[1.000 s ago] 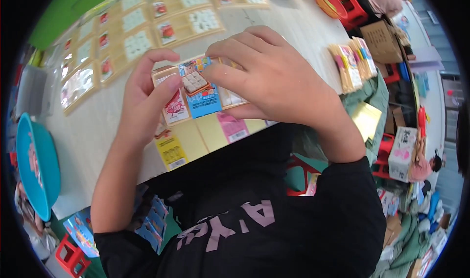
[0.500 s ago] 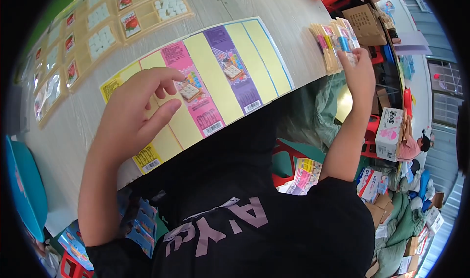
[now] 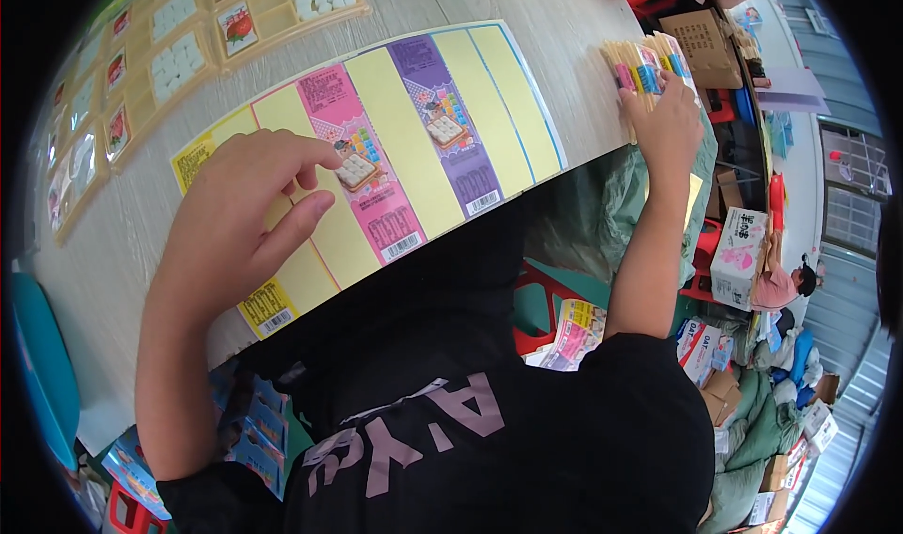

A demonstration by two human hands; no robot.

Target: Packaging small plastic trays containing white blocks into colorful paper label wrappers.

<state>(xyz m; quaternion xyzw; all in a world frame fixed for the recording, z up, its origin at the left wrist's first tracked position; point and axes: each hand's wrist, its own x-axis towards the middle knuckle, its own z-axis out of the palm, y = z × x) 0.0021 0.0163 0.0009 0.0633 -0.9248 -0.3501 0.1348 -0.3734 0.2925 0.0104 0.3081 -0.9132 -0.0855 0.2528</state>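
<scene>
My left hand (image 3: 246,216) hovers over the left part of a yellow sticker sheet (image 3: 381,92), with thumb and fingers apart and nothing between them. The sheet has a pink printed label strip (image 3: 362,172), a purple one (image 3: 442,130) and a yellow one partly under the hand. At the table's right edge, my right hand (image 3: 673,125) has its thumb and bent fingers around the near end of small packs (image 3: 649,69). These show pale stick-like parts and pink, blue and yellow pieces. The hand partly covers them.
Clear-covered trays (image 3: 179,64) with white pieces and red-fruit cards lie at the far left of the table (image 3: 527,3). A blue-green round object (image 3: 45,365) stands at left. Right are a brown carton (image 3: 701,45), a green sack (image 3: 593,210), red stools and another person (image 3: 776,285).
My right hand has moved slightly left and farther onto the packs. My left hand stays over the sheet in much the same pose, while the whole view has shifted a little.
</scene>
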